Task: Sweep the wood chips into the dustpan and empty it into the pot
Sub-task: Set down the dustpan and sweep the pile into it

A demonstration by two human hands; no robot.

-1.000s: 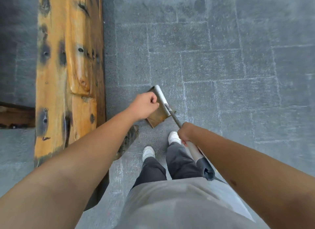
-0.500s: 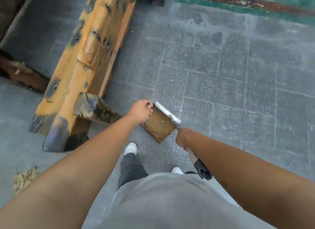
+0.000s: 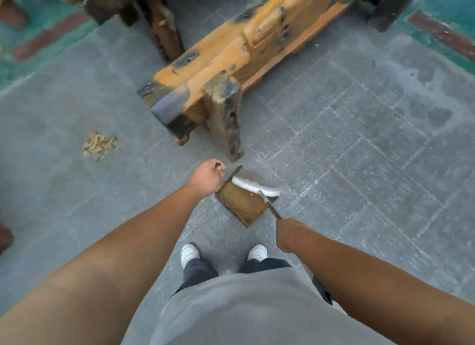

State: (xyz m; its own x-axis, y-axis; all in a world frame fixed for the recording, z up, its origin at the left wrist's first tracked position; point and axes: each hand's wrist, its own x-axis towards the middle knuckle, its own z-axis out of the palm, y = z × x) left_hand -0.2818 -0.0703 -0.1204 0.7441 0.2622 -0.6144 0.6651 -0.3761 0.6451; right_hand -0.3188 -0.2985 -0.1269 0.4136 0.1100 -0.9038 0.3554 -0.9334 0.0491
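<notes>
A small pile of tan wood chips (image 3: 99, 144) lies on the grey paved floor, to the left of me. My left hand (image 3: 207, 177) grips the handle of a rusty brown dustpan (image 3: 243, 203), held in the air in front of my legs. My right hand (image 3: 289, 233) grips the metal handle of a brush whose white bristle head (image 3: 254, 186) rests against the dustpan's far edge. No pot is in view.
A heavy orange and charred wooden bench (image 3: 231, 69) stands just ahead, its nearest leg (image 3: 226, 118) close to the dustpan. Dark wooden furniture (image 3: 133, 8) stands at the back left. A teal painted strip (image 3: 442, 23) borders the floor. My white shoes (image 3: 190, 251) are below.
My view has swung left and pulled back, bringing the bench end and the wood chip pile into sight. Both hands keep their hold on dustpan and brush.
</notes>
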